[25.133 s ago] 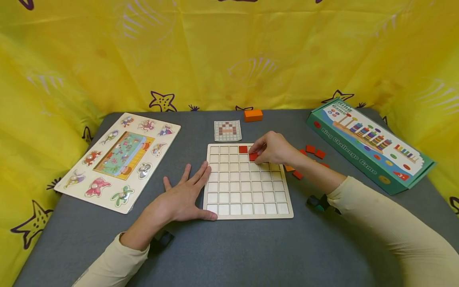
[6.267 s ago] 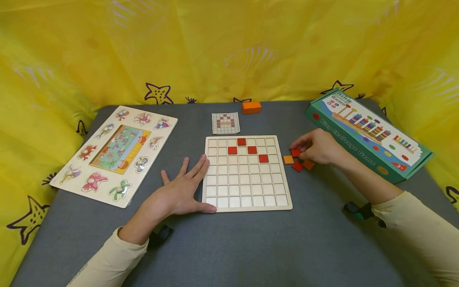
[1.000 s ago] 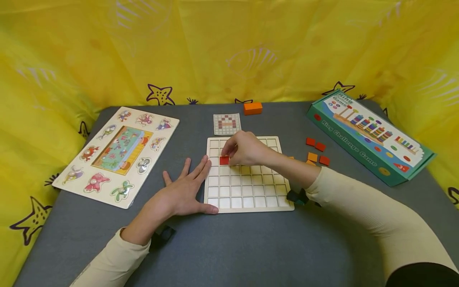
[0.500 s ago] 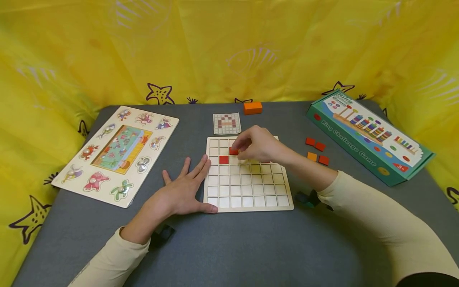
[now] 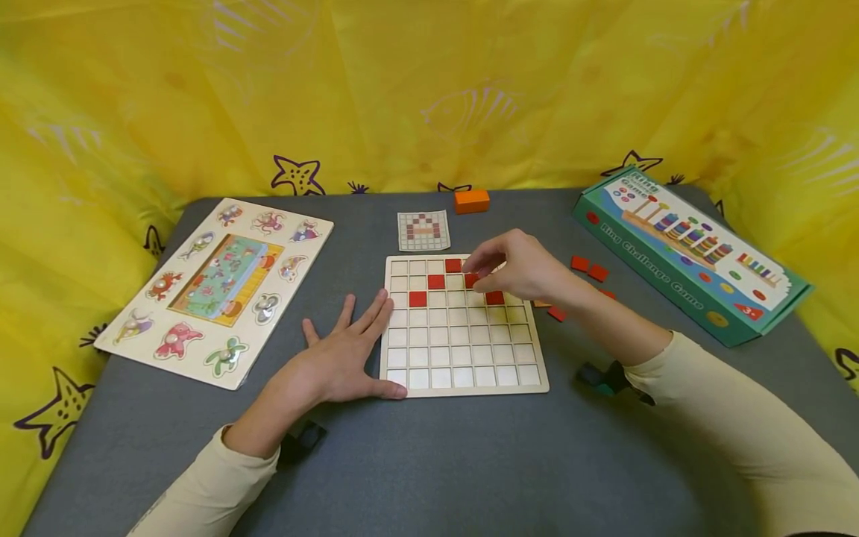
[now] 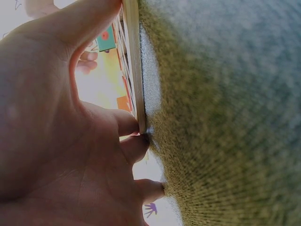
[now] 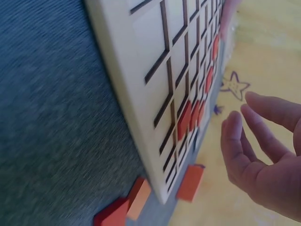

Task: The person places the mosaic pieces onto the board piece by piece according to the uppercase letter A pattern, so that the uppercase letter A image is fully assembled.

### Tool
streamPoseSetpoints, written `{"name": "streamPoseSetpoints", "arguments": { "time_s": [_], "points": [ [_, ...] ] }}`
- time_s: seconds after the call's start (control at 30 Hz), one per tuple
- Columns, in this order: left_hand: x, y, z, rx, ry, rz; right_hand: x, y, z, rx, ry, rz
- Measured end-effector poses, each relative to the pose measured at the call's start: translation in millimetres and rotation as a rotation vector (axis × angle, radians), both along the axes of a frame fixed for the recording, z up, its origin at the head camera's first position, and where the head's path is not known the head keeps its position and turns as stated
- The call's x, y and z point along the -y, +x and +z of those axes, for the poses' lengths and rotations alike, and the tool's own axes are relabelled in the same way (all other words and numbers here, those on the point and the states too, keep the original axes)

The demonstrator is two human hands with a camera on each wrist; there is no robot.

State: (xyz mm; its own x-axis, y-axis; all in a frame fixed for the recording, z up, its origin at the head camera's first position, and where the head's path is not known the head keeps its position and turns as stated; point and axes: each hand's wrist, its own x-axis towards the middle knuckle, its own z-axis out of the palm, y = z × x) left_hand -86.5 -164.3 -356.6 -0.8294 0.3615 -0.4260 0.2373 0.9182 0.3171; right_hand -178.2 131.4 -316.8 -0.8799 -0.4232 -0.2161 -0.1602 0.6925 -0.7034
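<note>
A pale wooden grid board (image 5: 463, 389) lies on the table. Several red square tiles sit in its cells in an upside-down V, from the top tile (image 5: 453, 265) down to the left tile (image 5: 417, 298) and right tile (image 5: 494, 297). My left hand (image 5: 338, 365) is spread flat, its thumb and fingertips against the board's left edge; the left wrist view shows fingers touching that edge (image 6: 136, 70). Over the upper right of the board hovers my right hand (image 5: 520, 265), fingers loosely bent. In the right wrist view nothing lies between its thumb and fingers (image 7: 230, 132).
Several loose red and orange tiles (image 5: 580, 263) lie right of the board. Behind it are a patterned grid card (image 5: 423, 231) and an orange block (image 5: 472, 201). An animal puzzle board (image 5: 150, 358) lies left, a green game box (image 5: 671, 268) right. A yellow curtain (image 5: 403, 97) encloses the table.
Compared with several seconds ago, one more red tile sits in the board's left part. My right hand has since moved right, away from it. The left hand has stayed in place.
</note>
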Motion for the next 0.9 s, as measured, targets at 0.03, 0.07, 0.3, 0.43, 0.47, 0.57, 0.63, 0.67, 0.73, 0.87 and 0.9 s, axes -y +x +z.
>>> {"name": "streamPoseSetpoints", "arguments": {
  "time_s": [0.03, 0.07, 0.3, 0.43, 0.47, 0.57, 0.63, 0.67, 0.73, 0.87, 0.9],
  "points": [
    [-0.1, 0.0, -0.2, -0.001, 0.001, 0.000, -2.8, 0.0, -0.4, -0.003, 0.002, -0.004],
    [0.0, 0.1, -0.2, -0.001, 0.002, -0.001, -5.6, 0.3, -0.5, -0.007, 0.005, -0.009],
    [0.4, 0.3, -0.3, 0.001, 0.007, -0.002, -27.2, 5.7, -1.7, -0.014, 0.017, -0.049],
    [0.3, 0.2, 0.1, 0.003, 0.009, -0.002, -41.0, 11.0, -4.3, -0.017, 0.023, -0.070],
    [0.2, 0.1, 0.2, 0.003, 0.011, -0.002, -44.5, 12.5, -5.1, -0.015, 0.025, -0.076],
    [0.0, 0.2, 0.2, 0.001, 0.013, -0.005, -54.6, 17.1, -7.3, -0.009, 0.036, -0.091],
    [-0.1, 0.2, 0.5, 0.001, 0.011, -0.004, -60.8, 19.9, -8.6, -0.006, 0.048, -0.099],
    [-0.2, 0.0, 0.5, 0.002, 0.010, -0.005, -63.9, 21.0, -9.5, -0.002, 0.055, -0.104],
    [-0.1, 0.0, 0.7, 0.002, 0.007, -0.004, -69.7, 22.8, -11.9, -0.008, 0.061, -0.104],
    [0.2, -0.1, 0.4, -0.003, 0.000, -0.007, -78.6, 26.6, -15.2, -0.027, 0.071, -0.098],
    [0.2, 0.0, 0.5, -0.005, 0.000, -0.008, -80.3, 27.7, -15.9, -0.034, 0.073, -0.097]
  ]
}}
